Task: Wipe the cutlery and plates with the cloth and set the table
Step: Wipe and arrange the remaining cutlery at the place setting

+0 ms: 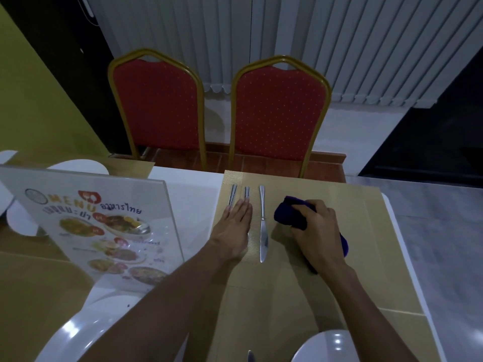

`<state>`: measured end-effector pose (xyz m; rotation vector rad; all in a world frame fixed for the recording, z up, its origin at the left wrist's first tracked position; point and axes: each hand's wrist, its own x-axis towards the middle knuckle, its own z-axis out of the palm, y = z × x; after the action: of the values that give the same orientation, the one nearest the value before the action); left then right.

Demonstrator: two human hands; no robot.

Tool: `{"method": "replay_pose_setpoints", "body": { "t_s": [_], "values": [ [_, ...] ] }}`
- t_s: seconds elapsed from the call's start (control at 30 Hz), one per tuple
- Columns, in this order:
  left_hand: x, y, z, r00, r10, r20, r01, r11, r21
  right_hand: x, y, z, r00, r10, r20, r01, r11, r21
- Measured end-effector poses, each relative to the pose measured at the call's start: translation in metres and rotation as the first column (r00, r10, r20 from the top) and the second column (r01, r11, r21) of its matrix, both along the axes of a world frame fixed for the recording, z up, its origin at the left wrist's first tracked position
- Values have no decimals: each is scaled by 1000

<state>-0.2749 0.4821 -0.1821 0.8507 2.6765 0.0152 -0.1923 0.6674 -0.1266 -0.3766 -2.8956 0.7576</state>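
Cutlery lies in a row on the left part of a tan placemat that covers the right side of the white table. The knife lies straight, its handle towards the far edge and its blade towards the person. Just left of it, two more pieces show only their handles, an outer handle and an inner handle. The left hand lies flat over the rest of them, so forks or spoons cannot be told apart. Its grip is released: the fingers are straight and together, pressing down on the two pieces.

On the other side of the knife, near it but apart, the right hand has its grip clenched round a dark blue cloth. The bunched cloth rests on the placemat, and one end of it trails back under the wrist.

A white plate sits at the near edge of the placemat, with a metal tip beside it, perhaps more cutlery. Another white plate sits near left, and a third plate lies at far left behind a clear menu stand. Across the table stand a left chair and a right chair, both red with gold frames, before grey blinds.
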Motion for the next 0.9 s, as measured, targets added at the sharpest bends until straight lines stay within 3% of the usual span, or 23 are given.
{"method": "replay_pose_setpoints", "body": {
  "t_s": [0.67, 0.9],
  "values": [
    [14, 10, -9, 997, -71, -31, 73, 994, 81, 6, 6, -5, 1000, -15, 1, 15, 999, -31],
    [14, 3, -2, 946, 291, 141, -316, 925, 209, 7, 8, -5, 1000, -12, -16, 11, 999, -46]
  ]
}}
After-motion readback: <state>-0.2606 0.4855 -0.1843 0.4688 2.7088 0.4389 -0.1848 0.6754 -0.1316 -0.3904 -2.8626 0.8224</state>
